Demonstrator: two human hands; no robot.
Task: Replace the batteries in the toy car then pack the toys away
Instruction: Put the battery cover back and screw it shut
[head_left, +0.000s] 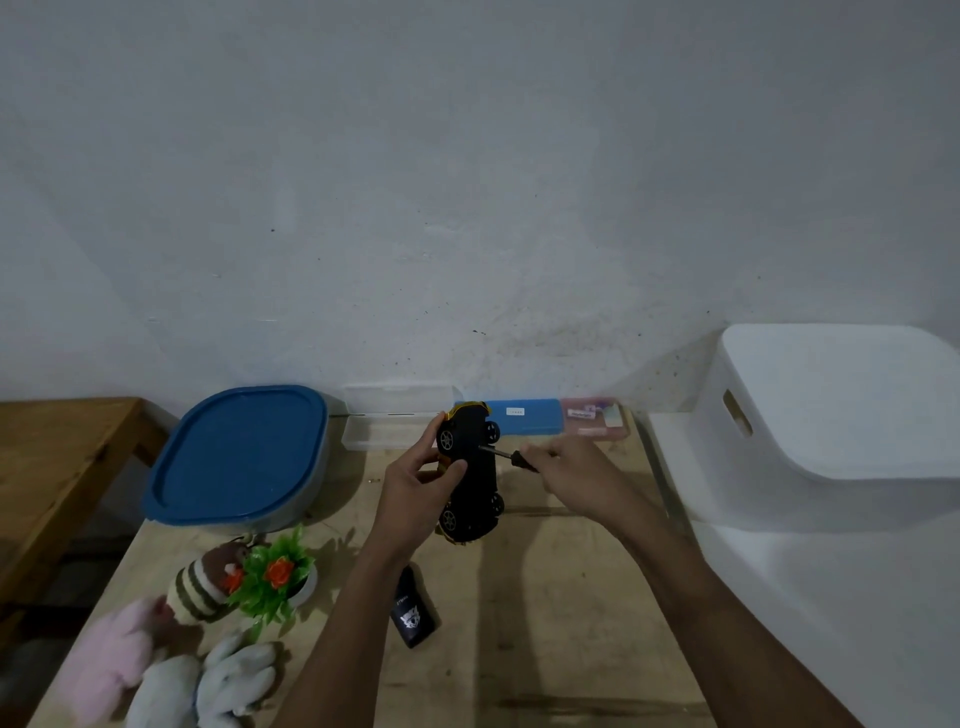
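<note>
My left hand (415, 480) grips a yellow toy car (475, 483) on its side above the wooden table (545, 597), its black underside and wheels turned toward me and to the right. My right hand (566, 475) holds a screwdriver (511, 457) by its dark handle. The metal tip touches the car's underside near the upper wheels. A black remote control (413, 613) lies on the table under my left forearm.
A grey tub with a blue lid (239, 457) stands at the back left. Clear, blue and pink cases (535, 418) line the wall. A white bin (841, 415) sits at the right. Plush toys (171, 660) and a plastic plant (275, 577) lie at the front left.
</note>
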